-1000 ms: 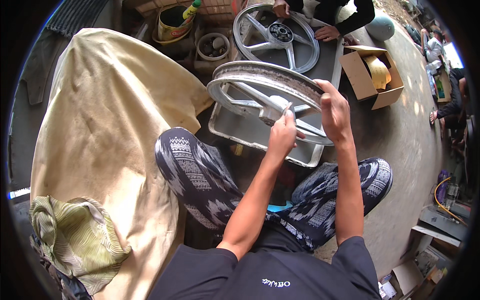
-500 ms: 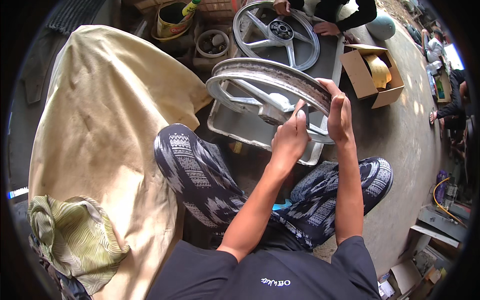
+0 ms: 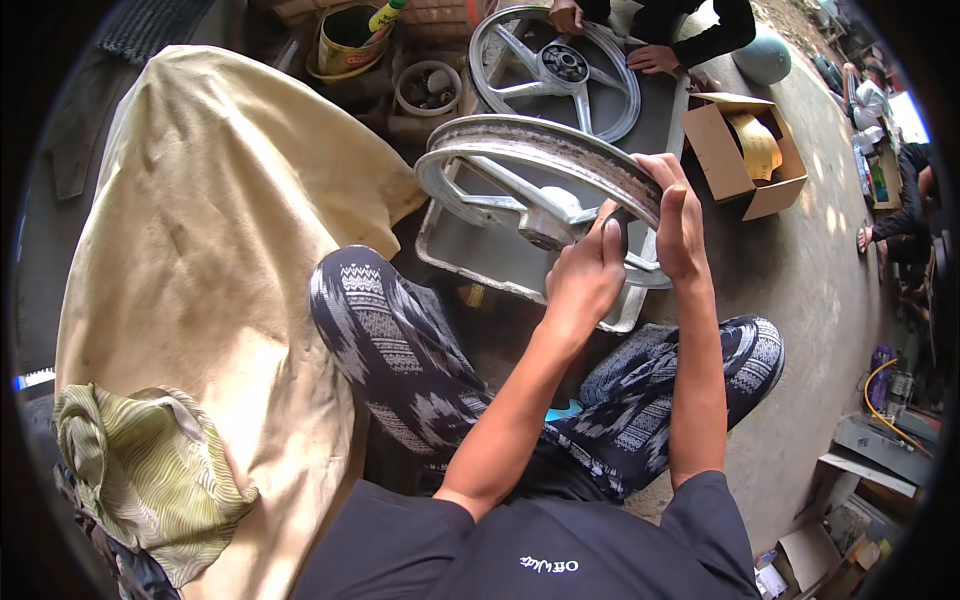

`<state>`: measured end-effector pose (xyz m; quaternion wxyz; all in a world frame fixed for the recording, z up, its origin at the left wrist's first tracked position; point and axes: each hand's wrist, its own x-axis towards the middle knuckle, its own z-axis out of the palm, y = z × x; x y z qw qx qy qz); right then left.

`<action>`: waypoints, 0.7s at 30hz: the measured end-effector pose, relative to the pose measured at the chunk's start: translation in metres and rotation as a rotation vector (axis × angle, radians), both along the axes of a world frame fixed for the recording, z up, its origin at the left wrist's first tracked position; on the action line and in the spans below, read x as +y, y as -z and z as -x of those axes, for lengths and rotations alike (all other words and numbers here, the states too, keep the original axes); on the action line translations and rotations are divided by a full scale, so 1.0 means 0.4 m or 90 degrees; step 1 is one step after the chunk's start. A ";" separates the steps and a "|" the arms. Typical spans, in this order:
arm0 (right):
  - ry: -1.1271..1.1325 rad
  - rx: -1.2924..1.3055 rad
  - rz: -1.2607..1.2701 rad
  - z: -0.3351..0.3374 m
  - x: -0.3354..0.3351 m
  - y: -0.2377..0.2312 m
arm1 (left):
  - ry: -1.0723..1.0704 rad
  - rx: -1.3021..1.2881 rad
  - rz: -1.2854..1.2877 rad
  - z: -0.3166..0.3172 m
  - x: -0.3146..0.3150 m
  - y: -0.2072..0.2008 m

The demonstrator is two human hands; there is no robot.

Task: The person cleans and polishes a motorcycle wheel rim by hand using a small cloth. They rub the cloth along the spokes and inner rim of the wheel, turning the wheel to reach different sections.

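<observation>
A grey-silver motorcycle wheel (image 3: 535,232), bare of a tyre and scuffed along its inner rim, is tilted in front of me above a shallow tray (image 3: 480,275). My right hand (image 3: 677,215) grips the rim at its right side, fingers over the edge. Closed with the thumb up, my left hand (image 3: 588,275) is at the spoke near that side. It pinches a small dark, thin piece (image 3: 624,232), mostly hidden by the fingers, against the wheel; its kind cannot be made out.
Across from me a person's hands (image 3: 652,60) are at a second wheel (image 3: 560,70). An open cardboard box (image 3: 705,150) holds a yellowish roll. A bucket (image 3: 350,45) and a bowl (image 3: 428,88) stand far left. A beige cover (image 3: 220,230) with a green cloth (image 3: 150,470) lies left.
My left hand has shifted slightly right along the spoke, with its dark piece. My right hand keeps its hold on the rim, and the wheel stays in nearly the same place.
</observation>
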<state>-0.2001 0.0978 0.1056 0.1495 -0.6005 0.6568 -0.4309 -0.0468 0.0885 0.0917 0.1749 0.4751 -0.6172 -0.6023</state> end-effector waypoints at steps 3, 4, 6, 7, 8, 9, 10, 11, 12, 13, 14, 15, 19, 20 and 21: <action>-0.004 0.004 0.019 0.010 0.001 0.006 | 0.012 0.042 -0.012 0.005 0.004 -0.001; -0.003 0.005 0.017 0.003 0.002 0.007 | 0.021 0.023 -0.001 0.001 0.008 -0.002; -0.004 0.002 0.009 -0.002 0.001 0.002 | 0.029 -0.013 -0.009 -0.007 0.001 -0.016; -0.005 -0.007 0.011 -0.002 0.000 0.003 | 0.024 -0.004 -0.008 -0.005 -0.002 -0.013; -0.006 -0.015 0.012 0.001 -0.002 0.005 | 0.020 0.005 -0.007 -0.001 -0.002 -0.006; -0.006 -0.018 0.011 0.012 -0.001 0.005 | 0.017 0.020 -0.008 0.009 -0.004 -0.014; -0.005 -0.002 0.029 0.017 0.002 0.009 | 0.058 -0.020 0.008 0.008 0.008 -0.025; -0.005 0.004 0.025 0.025 0.004 0.009 | 0.047 -0.030 0.016 0.015 0.010 -0.036; -0.004 0.003 0.020 0.011 0.003 0.002 | 0.036 -0.047 0.023 0.009 0.012 -0.045; -0.004 0.002 0.016 0.002 0.004 -0.001 | 0.025 -0.064 0.030 0.003 0.014 -0.047; -0.008 -0.019 0.013 0.008 0.001 0.009 | 0.021 -0.100 0.059 0.004 0.004 -0.038; -0.009 -0.022 0.017 0.013 -0.001 0.010 | 0.034 -0.085 0.072 0.006 0.002 -0.032; -0.006 -0.020 0.018 0.016 0.002 0.014 | 0.053 -0.102 0.137 0.006 0.021 -0.051; -0.007 -0.014 0.020 0.019 0.001 0.014 | 0.047 -0.108 0.128 0.011 0.019 -0.045; -0.010 -0.007 0.024 0.022 -0.003 0.010 | 0.039 -0.114 0.122 0.015 0.014 -0.040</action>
